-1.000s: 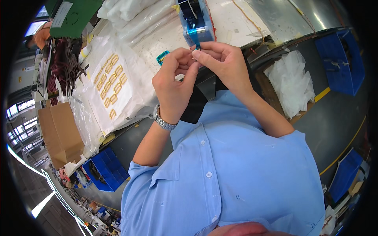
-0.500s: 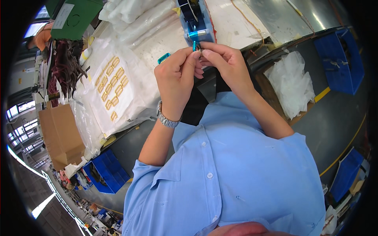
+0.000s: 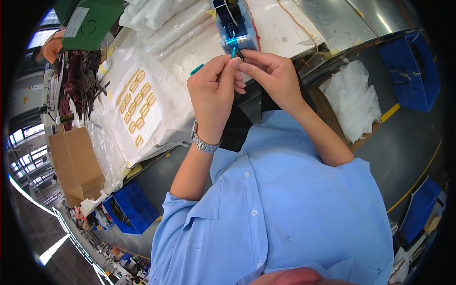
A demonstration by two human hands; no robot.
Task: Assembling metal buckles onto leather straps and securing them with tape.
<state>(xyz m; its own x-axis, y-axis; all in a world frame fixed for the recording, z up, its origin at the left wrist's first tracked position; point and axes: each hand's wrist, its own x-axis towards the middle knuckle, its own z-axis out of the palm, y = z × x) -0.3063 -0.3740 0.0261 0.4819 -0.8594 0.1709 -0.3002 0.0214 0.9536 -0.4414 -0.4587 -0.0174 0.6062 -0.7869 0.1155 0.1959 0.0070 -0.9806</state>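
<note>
My two hands meet just in front of a light-blue tape dispenser [image 3: 243, 26] loaded with blue film. My left hand [image 3: 212, 88], with a metal watch on its wrist, pinches a small piece with shiny blue film [image 3: 233, 52] between thumb and fingers. Thumb and forefinger of my right hand [image 3: 277, 80] close on the same small piece from the other side, by a dark edge. Fingers hide most of its shape. A teal-blue rectangular buckle [image 3: 197, 69] lies on the table beside my left hand, partly covered by it.
Several gold buckles [image 3: 136, 102] lie in rows on white paper at the left. Clear plastic bags [image 3: 161, 23] are heaped behind. A cardboard box [image 3: 76, 161] and blue bins [image 3: 130, 209] stand lower left. White plastic film [image 3: 351, 102] fills a box at right.
Both hands stay together at the dispenser with only slight shifts of the fingers. The teal buckle on the table is now more covered by my left hand.
</note>
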